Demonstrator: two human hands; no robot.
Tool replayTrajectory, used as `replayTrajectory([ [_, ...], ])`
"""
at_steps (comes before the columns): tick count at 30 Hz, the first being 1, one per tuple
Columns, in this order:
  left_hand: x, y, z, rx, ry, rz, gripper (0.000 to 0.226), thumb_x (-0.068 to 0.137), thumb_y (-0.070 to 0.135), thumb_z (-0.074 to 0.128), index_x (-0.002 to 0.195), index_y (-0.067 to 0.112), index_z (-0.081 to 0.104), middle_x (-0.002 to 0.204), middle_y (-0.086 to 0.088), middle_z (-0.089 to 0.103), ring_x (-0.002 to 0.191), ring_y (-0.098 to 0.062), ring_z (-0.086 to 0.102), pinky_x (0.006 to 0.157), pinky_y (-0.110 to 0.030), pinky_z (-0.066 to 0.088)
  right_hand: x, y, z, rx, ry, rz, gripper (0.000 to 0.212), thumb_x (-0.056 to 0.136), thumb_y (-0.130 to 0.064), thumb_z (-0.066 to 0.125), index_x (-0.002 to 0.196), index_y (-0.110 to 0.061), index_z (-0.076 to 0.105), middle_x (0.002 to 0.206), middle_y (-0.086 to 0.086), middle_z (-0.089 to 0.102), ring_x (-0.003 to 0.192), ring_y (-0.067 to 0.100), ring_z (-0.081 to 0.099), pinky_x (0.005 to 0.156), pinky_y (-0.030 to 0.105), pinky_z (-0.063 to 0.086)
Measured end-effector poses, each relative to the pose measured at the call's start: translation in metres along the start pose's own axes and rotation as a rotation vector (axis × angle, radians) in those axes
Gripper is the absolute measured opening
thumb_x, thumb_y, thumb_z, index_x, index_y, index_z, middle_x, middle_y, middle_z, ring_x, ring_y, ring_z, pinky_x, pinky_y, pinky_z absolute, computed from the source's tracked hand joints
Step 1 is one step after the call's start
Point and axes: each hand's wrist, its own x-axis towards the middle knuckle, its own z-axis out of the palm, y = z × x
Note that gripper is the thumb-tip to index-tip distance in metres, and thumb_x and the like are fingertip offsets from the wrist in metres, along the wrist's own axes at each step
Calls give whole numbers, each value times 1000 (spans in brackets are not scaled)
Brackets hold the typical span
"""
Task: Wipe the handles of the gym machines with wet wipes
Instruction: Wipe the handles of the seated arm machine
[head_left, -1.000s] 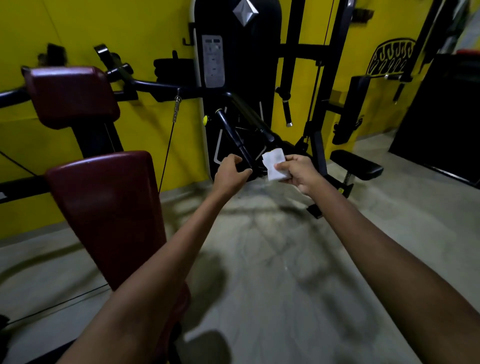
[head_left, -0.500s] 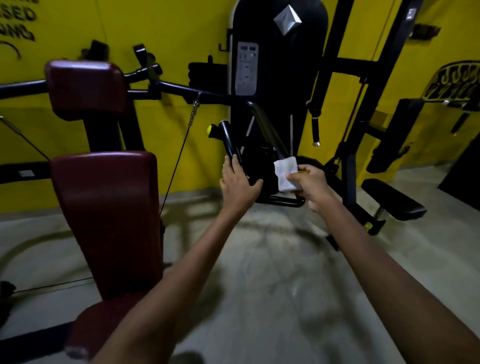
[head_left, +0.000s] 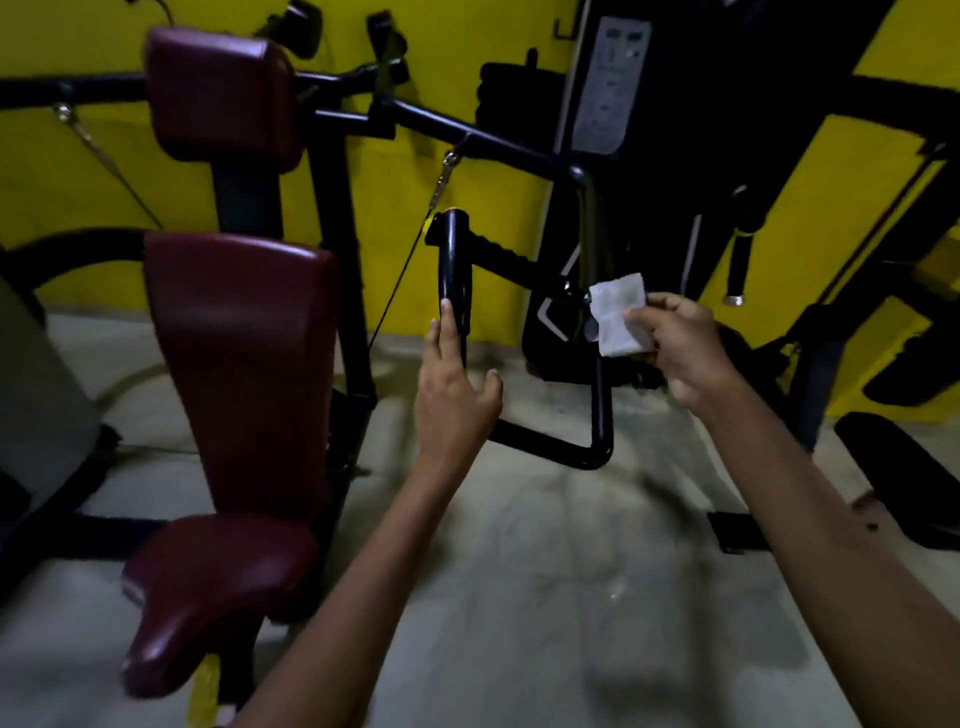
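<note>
Fingers of the left hand (head_left: 454, 395) are straight and spread, their tips against the lower part of the upright black handle (head_left: 454, 270). Just to the right, the right hand (head_left: 680, 343) pinches a folded white wipe (head_left: 618, 312) in front of the black machine frame (head_left: 600, 395), apart from the handle. A dark red seat (head_left: 218, 587) stands at left.

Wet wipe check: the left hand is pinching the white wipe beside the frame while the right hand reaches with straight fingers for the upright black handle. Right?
Hands swapped. The head view shows the right hand pinching the wet wipe, while the left hand reaches with straight fingers for the upright black handle.
</note>
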Motion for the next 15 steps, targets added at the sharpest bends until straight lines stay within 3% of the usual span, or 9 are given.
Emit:
replayTrajectory([
  [3, 0, -1, 3, 75, 22, -4, 89, 86, 19, 61, 151, 30, 1, 149, -8, 31, 121, -25, 49, 75, -27, 45, 22, 5, 19, 1, -95, -11, 12, 87, -2, 56, 97, -9, 60, 87, 6, 60, 81, 19, 58, 68, 30, 49],
  [6, -2, 3, 6, 274, 61, -52, 90, 86, 20, 59, 150, 31, -2, 147, -7, 34, 110, -27, 53, 67, -28, 40, 40, 2, 38, -12, -239, -63, 15, 88, -3, 56, 102, -6, 59, 80, 4, 57, 69, 13, 53, 52, 19, 42],
  [9, -8, 18, 13, 471, 77, -163, 92, 87, 27, 60, 151, 28, -6, 154, -10, 20, 124, -31, 42, 86, -39, 46, 57, -2, 48, 18, -374, -90, 15, 87, -2, 57, 102, -5, 57, 83, 5, 59, 67, 11, 54, 45, 13, 41],
  [12, -16, 40, 30, 574, 133, -306, 95, 86, 43, 59, 151, 20, -7, 157, -10, 10, 134, -32, 29, 102, -45, 37, 73, -8, 49, 12, -471, -110, 14, 87, -3, 59, 99, -8, 57, 86, 4, 61, 70, 11, 57, 45, 13, 44],
  [15, -19, 50, 51, 633, 221, -412, 94, 83, 53, 54, 152, 14, 4, 155, -13, 16, 135, -32, 29, 101, -47, 35, 89, -17, 47, 15, -552, -164, 9, 86, -3, 60, 90, -12, 58, 88, 4, 62, 73, 12, 59, 49, 16, 47],
])
